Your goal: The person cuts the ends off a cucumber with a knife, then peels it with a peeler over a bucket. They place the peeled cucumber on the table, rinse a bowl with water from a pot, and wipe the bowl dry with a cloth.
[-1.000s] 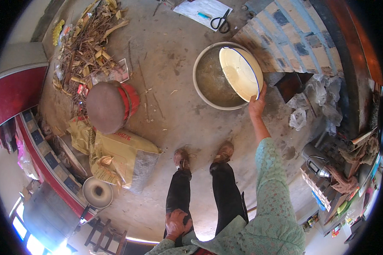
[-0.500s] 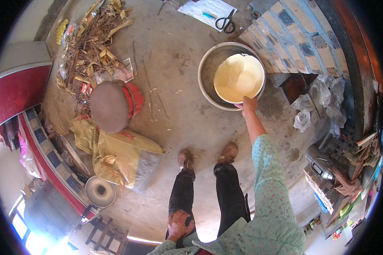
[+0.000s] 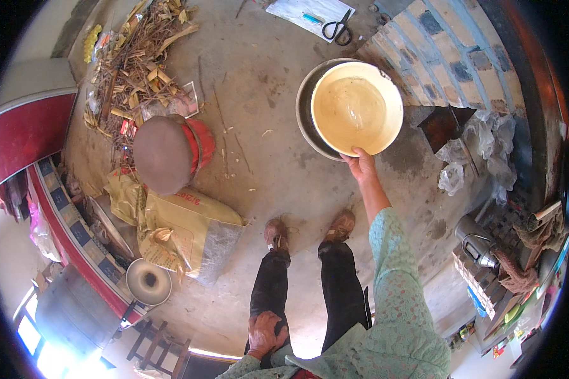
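Note:
My right hand (image 3: 361,165) grips the near rim of a pale yellow enamel basin (image 3: 354,104), thumb over the edge. The basin is raised above a wider grey metal tub (image 3: 307,117) on the floor and hides most of it. Some shiny liquid seems to lie in the basin's bottom. My left hand (image 3: 267,333) rests on my left knee in dark trousers, fingers spread and holding nothing.
Scissors (image 3: 337,28) lie on a white sheet beyond the tub. A brick structure (image 3: 449,50) and plastic bags (image 3: 487,148) stand right. Left are dry stalks (image 3: 142,63), a round-topped red stool (image 3: 164,155) and a yellow sack (image 3: 193,230).
My right hand has lifted the yellow basin up out of the grey tub, so it looks larger and nearer. My left hand has stayed on the knee.

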Motion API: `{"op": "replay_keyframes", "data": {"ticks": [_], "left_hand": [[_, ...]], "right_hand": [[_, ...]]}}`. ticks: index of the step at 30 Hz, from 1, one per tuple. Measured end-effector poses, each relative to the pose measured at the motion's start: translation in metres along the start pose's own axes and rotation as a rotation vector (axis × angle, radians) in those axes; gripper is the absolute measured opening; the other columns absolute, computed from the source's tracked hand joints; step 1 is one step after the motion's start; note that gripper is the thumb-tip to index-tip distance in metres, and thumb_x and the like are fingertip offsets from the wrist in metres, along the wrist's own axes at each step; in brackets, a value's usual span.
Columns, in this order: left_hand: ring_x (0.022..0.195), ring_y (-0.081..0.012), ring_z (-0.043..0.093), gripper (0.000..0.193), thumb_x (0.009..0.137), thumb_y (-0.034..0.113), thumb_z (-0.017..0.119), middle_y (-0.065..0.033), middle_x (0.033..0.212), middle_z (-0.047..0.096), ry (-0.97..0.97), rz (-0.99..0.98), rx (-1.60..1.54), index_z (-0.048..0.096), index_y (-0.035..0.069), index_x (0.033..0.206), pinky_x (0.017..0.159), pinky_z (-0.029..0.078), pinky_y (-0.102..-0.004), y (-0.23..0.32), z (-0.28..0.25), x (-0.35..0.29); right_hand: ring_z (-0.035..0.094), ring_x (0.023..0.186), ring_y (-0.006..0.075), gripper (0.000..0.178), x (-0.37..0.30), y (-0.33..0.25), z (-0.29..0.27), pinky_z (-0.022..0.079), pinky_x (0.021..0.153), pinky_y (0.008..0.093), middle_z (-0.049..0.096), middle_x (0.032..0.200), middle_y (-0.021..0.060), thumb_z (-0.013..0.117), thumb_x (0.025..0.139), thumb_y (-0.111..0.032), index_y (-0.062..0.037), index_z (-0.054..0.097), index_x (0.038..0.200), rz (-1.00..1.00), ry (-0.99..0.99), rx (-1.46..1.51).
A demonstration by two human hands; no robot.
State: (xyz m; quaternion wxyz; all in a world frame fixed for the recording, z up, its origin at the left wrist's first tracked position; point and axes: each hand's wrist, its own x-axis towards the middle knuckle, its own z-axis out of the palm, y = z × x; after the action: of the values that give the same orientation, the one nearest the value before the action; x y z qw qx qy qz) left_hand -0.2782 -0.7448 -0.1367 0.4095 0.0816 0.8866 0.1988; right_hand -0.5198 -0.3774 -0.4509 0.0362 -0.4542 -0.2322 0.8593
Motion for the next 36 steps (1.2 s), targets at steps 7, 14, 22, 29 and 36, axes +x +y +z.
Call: {"op": "replay_keyframes", "data": {"ticks": [7, 14, 22, 29, 36], "left_hand": [[0.097, -0.0195, 0.054, 0.028, 0.064, 0.029, 0.066, -0.0045, 0.095, 0.058, 0.012, 0.007, 0.000, 0.062, 0.011, 0.085, 0.087, 0.034, -0.0386, 0.003, -0.003, 0.003], [0.095, -0.0207, 0.054, 0.027, 0.064, 0.030, 0.066, -0.0043, 0.094, 0.059, 0.052, 0.026, -0.017, 0.062, 0.011, 0.083, 0.085, 0.035, -0.0392, 0.003, 0.000, 0.001], [0.097, -0.0220, 0.054, 0.024, 0.066, 0.027, 0.065, -0.0052, 0.095, 0.059, 0.086, -0.012, -0.087, 0.063, 0.012, 0.084, 0.087, 0.034, -0.0422, 0.001, 0.000, -0.005], [0.098, -0.0207, 0.053, 0.020, 0.066, 0.026, 0.065, -0.0026, 0.096, 0.060, 0.081, -0.019, -0.080, 0.064, 0.012, 0.081, 0.090, 0.033, -0.0400, -0.006, -0.012, -0.002], [0.103, -0.0200, 0.051, 0.021, 0.066, 0.029, 0.068, -0.0018, 0.100, 0.060, 0.097, 0.032, -0.089, 0.066, 0.015, 0.081, 0.091, 0.033, -0.0405, -0.017, -0.013, -0.008]], "right_hand": [[0.052, 0.106, 0.0342, 0.057, 0.008, -0.028, -0.021, 0.049, 0.083, 0.0558, 0.047, 0.122, 0.0152, 0.056, 0.075, 0.004, -0.0009, 0.034, 0.127, -0.284, 0.070, -0.125], [0.058, 0.097, 0.0303, 0.062, -0.013, -0.060, -0.019, 0.052, 0.081, 0.0424, 0.052, 0.117, 0.0160, 0.055, 0.074, 0.004, -0.0014, 0.032, 0.132, -0.374, 0.324, -0.490], [0.050, 0.110, 0.0372, 0.077, -0.066, -0.102, 0.068, 0.044, 0.089, 0.0380, 0.039, 0.133, 0.0196, 0.050, 0.073, 0.006, -0.0127, 0.017, 0.141, -0.958, 0.264, -1.525], [0.034, 0.126, 0.0384, 0.077, -0.121, -0.129, 0.104, 0.035, 0.101, 0.0415, 0.017, 0.144, 0.0234, 0.037, 0.077, 0.014, -0.0211, 0.016, 0.142, -1.074, 0.095, -1.975], [0.048, 0.112, 0.0379, 0.075, -0.202, -0.087, 0.084, 0.045, 0.090, 0.0424, 0.041, 0.128, 0.0215, 0.045, 0.073, 0.006, -0.0100, 0.013, 0.140, -0.606, 0.414, -0.868]]}}
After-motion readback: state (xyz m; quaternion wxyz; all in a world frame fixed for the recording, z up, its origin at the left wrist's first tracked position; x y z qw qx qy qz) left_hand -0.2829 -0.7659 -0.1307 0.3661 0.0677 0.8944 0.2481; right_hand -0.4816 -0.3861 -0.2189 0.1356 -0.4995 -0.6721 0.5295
